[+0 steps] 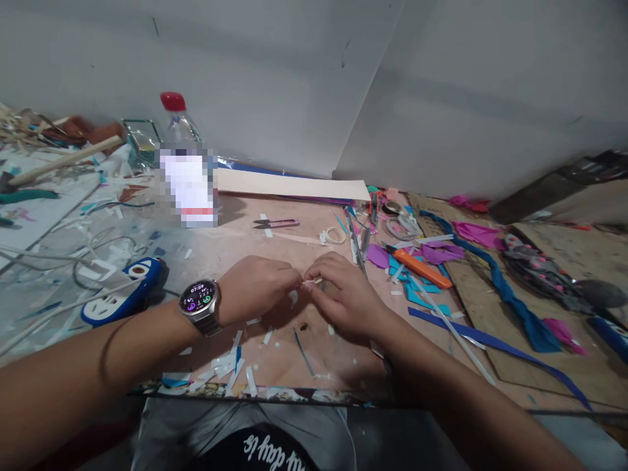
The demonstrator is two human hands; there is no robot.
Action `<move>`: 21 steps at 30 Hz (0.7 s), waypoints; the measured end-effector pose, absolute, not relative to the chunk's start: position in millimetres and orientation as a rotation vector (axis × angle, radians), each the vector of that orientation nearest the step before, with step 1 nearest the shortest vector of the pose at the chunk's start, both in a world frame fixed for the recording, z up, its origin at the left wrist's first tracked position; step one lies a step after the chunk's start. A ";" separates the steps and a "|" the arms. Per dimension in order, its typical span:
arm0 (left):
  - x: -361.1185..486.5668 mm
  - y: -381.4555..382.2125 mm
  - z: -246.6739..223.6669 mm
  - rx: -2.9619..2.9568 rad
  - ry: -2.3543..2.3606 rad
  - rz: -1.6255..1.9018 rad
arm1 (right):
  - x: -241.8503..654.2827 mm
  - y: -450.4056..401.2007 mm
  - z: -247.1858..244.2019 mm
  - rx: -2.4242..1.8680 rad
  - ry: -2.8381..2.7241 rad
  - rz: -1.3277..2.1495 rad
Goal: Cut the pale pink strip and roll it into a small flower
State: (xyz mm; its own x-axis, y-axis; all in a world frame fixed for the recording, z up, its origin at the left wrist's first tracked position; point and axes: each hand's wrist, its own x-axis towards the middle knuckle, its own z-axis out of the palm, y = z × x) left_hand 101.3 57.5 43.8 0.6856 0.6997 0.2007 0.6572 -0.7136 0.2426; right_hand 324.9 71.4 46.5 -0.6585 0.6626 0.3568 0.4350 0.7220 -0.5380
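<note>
My left hand (260, 288), with a smartwatch (199, 297) on its wrist, is closed, its fingertips pinched together over the middle of the table. Right against them are the fingertips of my right hand (346, 297), its thumb and forefinger closed on a small whitish strip (314, 282). Most of this strip is hidden by the fingers, and what the left fingertips pinch cannot be made out. Beyond the hands lie pink-handled thread snips (282, 223) and a roll of tape (336, 235). White scraps (235, 363) are strewn below the left hand.
A blue power strip (122, 291) with cables sits at left. Behind it stand a lit, blurred phone (189, 186) and a red-capped bottle (174, 103). To the right are an orange cutter (422, 268), blue ribbon (500, 288) and coloured scraps. A long pale strip (294, 184) lies by the wall.
</note>
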 end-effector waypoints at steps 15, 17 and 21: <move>103.5 58.9 46.1 2.520 1.148 0.503 | 325.6 73.3 47.2 -0.878 -2.362 0.548; 103.9 59.4 45.3 2.517 1.161 0.481 | 326.0 73.2 47.0 -0.870 -2.390 0.527; 102.9 59.2 48.0 2.459 1.168 0.456 | 327.3 74.3 46.5 -0.858 -2.393 0.457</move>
State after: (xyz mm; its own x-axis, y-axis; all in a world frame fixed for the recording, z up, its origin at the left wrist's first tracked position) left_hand 102.9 59.2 48.0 0.6019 0.7885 0.1264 0.6655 -0.5828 0.4663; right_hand 327.3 74.3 46.5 -0.6437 0.6628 0.3826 0.4751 0.7380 -0.4792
